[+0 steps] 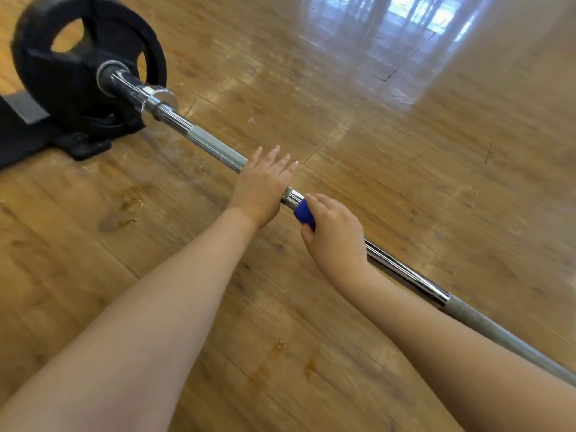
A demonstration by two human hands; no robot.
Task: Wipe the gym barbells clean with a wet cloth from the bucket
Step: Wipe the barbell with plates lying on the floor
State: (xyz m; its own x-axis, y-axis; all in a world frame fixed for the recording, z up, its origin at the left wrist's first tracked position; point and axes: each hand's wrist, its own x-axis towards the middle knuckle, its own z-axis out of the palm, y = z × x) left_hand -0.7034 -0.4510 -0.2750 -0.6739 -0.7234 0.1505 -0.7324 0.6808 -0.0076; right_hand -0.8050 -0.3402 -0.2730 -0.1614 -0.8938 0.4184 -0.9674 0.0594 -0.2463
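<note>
Both forearms reach to the frame's centre, where the right hand (pixel 335 236) grips a blue cloth (pixel 304 213) around the barbell (pixel 405 274) for wiping, while the flat, wide left hand (pixel 261 188) steadies it.

One head view looks steeply down, close over a somewhat blurred floor (pixel 405 182).

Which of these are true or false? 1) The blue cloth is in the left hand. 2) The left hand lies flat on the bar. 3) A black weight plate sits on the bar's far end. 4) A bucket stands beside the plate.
1) False: the right hand grips the blue cloth around the bar.
2) True: the left hand rests on the bar, fingers straight.
3) True: the black weight plate is mounted there.
4) False: no bucket is in view.
</note>
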